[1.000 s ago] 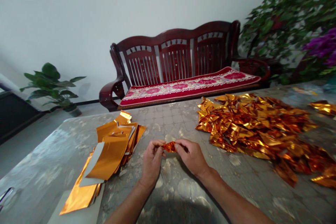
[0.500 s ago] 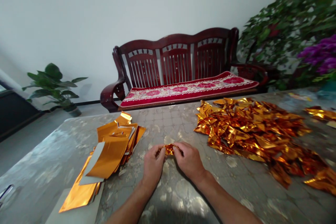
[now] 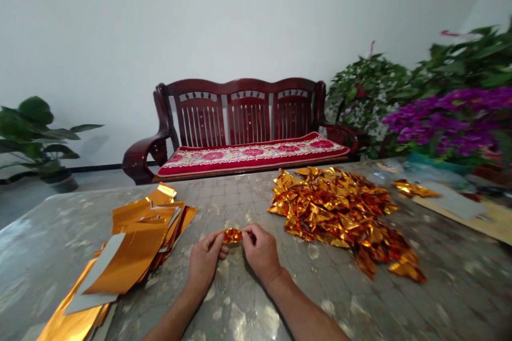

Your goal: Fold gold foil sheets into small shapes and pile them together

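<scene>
Left grip (image 3: 205, 261), right grip (image 3: 261, 253) clenched on small crumpled gold foil piece (image 3: 232, 235) from both ends, likely for tension; crumpled gold foil heap (image 3: 336, 213) right, flat orange-gold foil sheets (image 3: 132, 245) left.

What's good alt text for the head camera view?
Left hand and right hand pinch a crumpled gold foil piece above a mottled table, between flat foil sheets and a crumpled foil heap; a red-cushioned wooden bench stands beyond.
</scene>
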Available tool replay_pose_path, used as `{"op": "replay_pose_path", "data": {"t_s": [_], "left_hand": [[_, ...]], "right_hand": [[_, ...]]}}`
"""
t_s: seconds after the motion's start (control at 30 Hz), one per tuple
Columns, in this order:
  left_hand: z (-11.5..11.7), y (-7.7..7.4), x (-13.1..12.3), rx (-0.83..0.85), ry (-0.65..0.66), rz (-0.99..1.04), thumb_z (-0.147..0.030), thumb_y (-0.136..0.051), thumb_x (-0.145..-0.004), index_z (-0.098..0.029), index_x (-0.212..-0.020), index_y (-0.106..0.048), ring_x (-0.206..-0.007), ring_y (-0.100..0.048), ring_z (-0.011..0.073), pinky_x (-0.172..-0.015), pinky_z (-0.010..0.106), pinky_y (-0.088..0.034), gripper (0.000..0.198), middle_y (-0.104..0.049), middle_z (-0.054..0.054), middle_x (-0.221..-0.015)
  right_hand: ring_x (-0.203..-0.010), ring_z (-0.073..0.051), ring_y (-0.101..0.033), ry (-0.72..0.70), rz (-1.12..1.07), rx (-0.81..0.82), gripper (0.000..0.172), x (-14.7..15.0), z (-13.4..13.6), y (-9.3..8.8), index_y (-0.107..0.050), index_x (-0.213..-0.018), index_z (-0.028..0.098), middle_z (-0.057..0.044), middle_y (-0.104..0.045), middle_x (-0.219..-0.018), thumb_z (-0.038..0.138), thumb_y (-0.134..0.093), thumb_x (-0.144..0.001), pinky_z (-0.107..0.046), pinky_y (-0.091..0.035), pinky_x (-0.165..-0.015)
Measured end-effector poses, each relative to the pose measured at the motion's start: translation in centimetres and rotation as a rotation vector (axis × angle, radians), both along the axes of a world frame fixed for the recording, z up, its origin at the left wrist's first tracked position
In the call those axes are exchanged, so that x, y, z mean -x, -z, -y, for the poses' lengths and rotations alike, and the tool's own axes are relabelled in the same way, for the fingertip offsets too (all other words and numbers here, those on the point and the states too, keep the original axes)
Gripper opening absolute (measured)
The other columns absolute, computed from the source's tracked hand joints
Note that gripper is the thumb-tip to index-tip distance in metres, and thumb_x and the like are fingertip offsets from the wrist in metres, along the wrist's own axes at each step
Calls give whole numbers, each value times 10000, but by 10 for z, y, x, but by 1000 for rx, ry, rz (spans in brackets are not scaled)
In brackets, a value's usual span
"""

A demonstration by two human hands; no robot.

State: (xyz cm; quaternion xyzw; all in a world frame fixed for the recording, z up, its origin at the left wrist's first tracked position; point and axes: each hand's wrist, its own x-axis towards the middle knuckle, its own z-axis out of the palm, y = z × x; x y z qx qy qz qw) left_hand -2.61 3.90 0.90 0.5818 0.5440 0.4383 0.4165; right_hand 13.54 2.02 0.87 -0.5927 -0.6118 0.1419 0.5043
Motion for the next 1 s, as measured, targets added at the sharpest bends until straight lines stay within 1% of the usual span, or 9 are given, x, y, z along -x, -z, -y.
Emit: {"op": "replay_pose_path", "data": {"t_s": [0.1,0.2,0.37,0.47,0.57,0.67,0.8,0.9,1.0], "left_hand": [[-1,1,2,-62,-7,91,-526,-450,-898,-139,-1199,-611,-582,-654,182,-610,321,-555,516,-705,16,-694],[-4,4,4,-78,-45,70,-506,-459,-881,-130,-1232,-547,-602,-651,183,-620,334,-559,522,-703,23,-756],[-4,12,9,-73,116,-131,-495,-508,-826,-159,-1174,-581,-703,-686,202,-696,341,-559,489,-695,15,-789],[-2,13,12,-132,171,-248,-465,-504,-835,-196,-1114,-635,-783,-693,221,-763,363,-551,409,-712,22,-828],[-1,13,13,-178,158,-341,-431,-514,-826,-221,-1047,-680,-859,-693,239,-816,377,-541,347,-737,31,-888],[-2,12,13,-200,159,-378,-428,-524,-807,-231,-976,-708,-910,-695,245,-845,375,-539,318,-749,32,-935],[-3,11,14,-224,193,-405,-427,-508,-808,-238,-913,-720,-934,-693,250,-875,391,-534,303,-754,24,-934],[-2,10,14,-231,195,-417,-433,-505,-796,-250,-874,-722,-924,-695,255,-875,397,-537,294,-756,15,-904],[-1,9,14,-243,196,-425,-430,-508,-787,-260,-847,-727,-905,-697,254,-860,391,-545,283,-754,6,-878]], "right_hand": [[-632,-165,-646,55,-58,-37,180,-4,0,1,-653,-763,209,-10,-683,-675,236,-498,-849,-242,-473,-633],[-637,-171,-651,94,-135,-75,170,-12,-1,1,-661,-776,213,-14,-699,-690,260,-511,-839,-251,-497,-646],[-651,-178,-651,177,-167,-112,210,-31,-8,-5,-685,-791,208,-27,-717,-708,311,-510,-844,-269,-513,-659],[-695,-183,-664,233,-149,-107,237,-45,-17,-17,-703,-807,209,-31,-733,-748,325,-500,-847,-279,-513,-690],[-741,-182,-667,298,-130,-94,255,-64,-25,-36,-721,-837,210,-31,-743,-809,332,-497,-846,-289,-507,-730],[-781,-194,-664,355,-88,-62,234,-89,-27,-54,-729,-772,210,-41,-740,-829,328,-530,-808,-301,-501,-756],[-785,-192,-675,413,-40,-7,219,-132,-15,-74,-743,-764,225,-25,-748,-819,328,-550,-783,-297,-498,-770],[-826,-214,-682,502,-12,21,261,-169,8,-84,-756,-820,229,-32,-760,-877,379,-544,-791,-315,-493,-786],[-840,-235,-686,600,16,58,292,-205,35,-86,-760,-848,233,-44,-763,-890,427,-550,-787,-324,-489,-776]]}}
